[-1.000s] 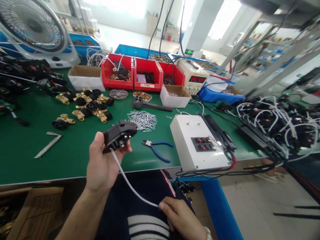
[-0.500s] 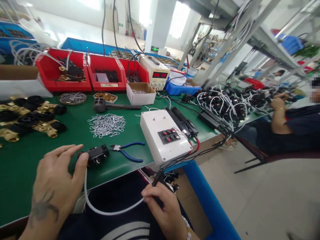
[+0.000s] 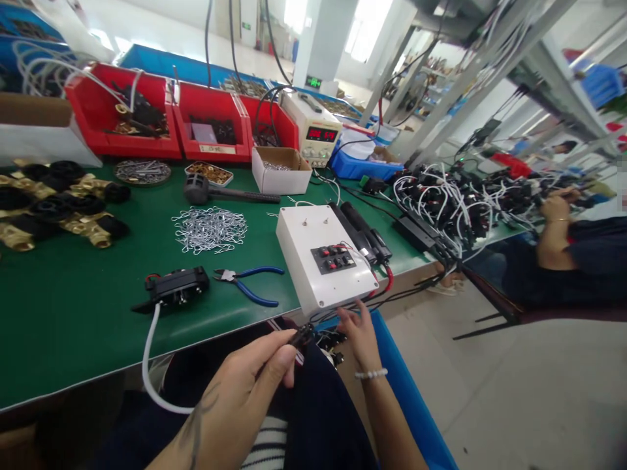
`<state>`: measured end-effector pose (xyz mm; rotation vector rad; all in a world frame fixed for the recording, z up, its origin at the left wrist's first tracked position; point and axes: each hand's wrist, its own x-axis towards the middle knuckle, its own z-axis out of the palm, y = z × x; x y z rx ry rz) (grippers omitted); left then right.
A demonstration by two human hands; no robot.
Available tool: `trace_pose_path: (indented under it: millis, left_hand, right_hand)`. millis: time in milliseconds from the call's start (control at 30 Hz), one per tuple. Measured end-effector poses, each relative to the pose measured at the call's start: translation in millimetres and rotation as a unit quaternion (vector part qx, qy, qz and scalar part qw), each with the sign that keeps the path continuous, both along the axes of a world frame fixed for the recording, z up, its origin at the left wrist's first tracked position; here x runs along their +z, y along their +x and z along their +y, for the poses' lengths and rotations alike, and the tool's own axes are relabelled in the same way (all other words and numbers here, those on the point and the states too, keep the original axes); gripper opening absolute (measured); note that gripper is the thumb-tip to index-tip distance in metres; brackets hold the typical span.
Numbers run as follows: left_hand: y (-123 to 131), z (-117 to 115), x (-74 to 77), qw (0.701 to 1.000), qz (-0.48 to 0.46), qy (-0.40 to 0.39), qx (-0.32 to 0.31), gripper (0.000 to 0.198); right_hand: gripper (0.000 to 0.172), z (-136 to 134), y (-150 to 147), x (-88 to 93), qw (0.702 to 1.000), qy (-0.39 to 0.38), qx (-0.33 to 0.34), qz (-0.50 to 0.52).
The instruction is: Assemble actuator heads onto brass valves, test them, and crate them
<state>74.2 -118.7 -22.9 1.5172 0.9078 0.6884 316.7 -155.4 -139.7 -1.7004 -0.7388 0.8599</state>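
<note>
My left hand (image 3: pixel 247 375) is over my lap at the bench edge, thumb and fingers pinched on a small black connector (image 3: pixel 300 335). The white cable (image 3: pixel 153 365) loops from behind that hand up to a black plastic unit (image 3: pixel 179 286) lying on the green bench. My right hand (image 3: pixel 362 336) is just below the front of the white control box (image 3: pixel 326 258), fingers apart and near the black cables (image 3: pixel 386 301); I see nothing held in it. Blue-handled cutters (image 3: pixel 252 287) lie with jaws apart between the unit and the box.
Wire clips (image 3: pixel 210 230) are piled behind the cutters, with a black mallet (image 3: pixel 196 189) beyond. Brass fittings (image 3: pixel 93 230) lie at left. Red bins (image 3: pixel 210 153) and a power supply (image 3: pixel 313 127) line the back. A blue crate (image 3: pixel 411 398) sits below; a co-worker (image 3: pixel 553 241) sits at right.
My left hand has left the black unit and moved right to grip the connector. My right hand has let go of the connector and moved up and right toward the cables below the box.
</note>
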Motion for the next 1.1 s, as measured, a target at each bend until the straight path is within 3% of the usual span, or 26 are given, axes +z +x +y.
trace_pose_path:
  millis: [67,133,200,267,367,500,633,733,900,1100]
  left_hand:
    - [2.5,-2.6,2.5,1.000,0.005,0.020,0.012,0.032]
    - [5.0,-5.9,3.3,1.000,0.005,0.012,0.022,0.024]
    - [6.3,-9.0,3.3,0.999,-0.009,0.002,0.037,0.021]
    - [6.8,-10.9,3.5,0.999,-0.026,-0.002,0.043,0.017]
    - [7.1,-10.8,4.6,0.997,-0.050,-0.005,0.056,0.011]
    - [8.2,-8.7,6.2,0.996,-0.056,0.001,0.071,0.010]
    - [8.9,-8.7,5.8,0.996,-0.044,0.017,0.073,0.013]
    - [8.6,-9.6,2.7,0.997,-0.025,0.045,0.058,0.013]
    - [6.0,-9.9,-2.7,0.994,0.018,0.104,0.021,0.013]
    - [7.0,-7.6,-1.6,0.984,0.030,0.173,0.030,0.011]
  right_hand:
    - [0.044,13.3,14.0,-24.3,1.000,-0.016,-0.007,-0.008]
    - [0.029,23.4,14.1,-41.7,0.999,-0.035,0.020,-0.011]
    - [0.021,27.6,3.3,-50.4,0.997,-0.049,0.062,-0.011]
    - [0.025,25.5,-12.4,-50.1,0.993,-0.049,0.105,-0.012]
    - [0.029,13.9,-33.6,-32.5,0.989,-0.015,0.145,-0.016]
    - [0.028,-9.0,-46.8,17.1,0.988,0.051,0.144,-0.012]
    - [0.019,-24.9,-49.4,73.6,0.973,0.156,0.142,0.093]
    - [0.014,-23.3,-50.8,102.2,0.952,0.233,0.105,0.166]
    - [0.010,-11.6,-58.3,116.1,0.944,0.276,0.044,0.175]
    - [0.009,-9.5,-62.7,116.5,0.943,0.275,0.069,0.177]
